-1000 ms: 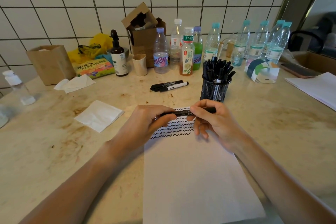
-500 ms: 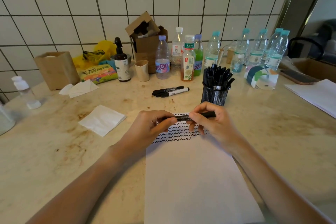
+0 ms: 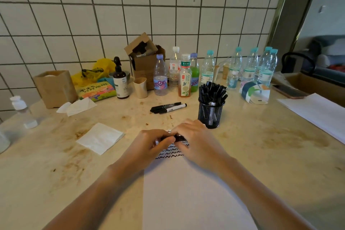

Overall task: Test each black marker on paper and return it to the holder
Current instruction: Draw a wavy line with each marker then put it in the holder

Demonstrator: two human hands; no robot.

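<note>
Tabletop (image 3: 261, 155), stained, carries white paper (image 3: 186, 192) at its near edge, squiggles across the sheet's top. Beyond it stands a mesh holder (image 3: 210, 114) full of markers. Left hand (image 3: 147, 147) and right hand (image 3: 197, 142) meet over the squiggles, both gripping one black marker (image 3: 174, 138), probably capping it. Next, it goes to the holder just beyond the right hand.

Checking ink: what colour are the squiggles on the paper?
Black squiggles on white paper; head view.
</note>
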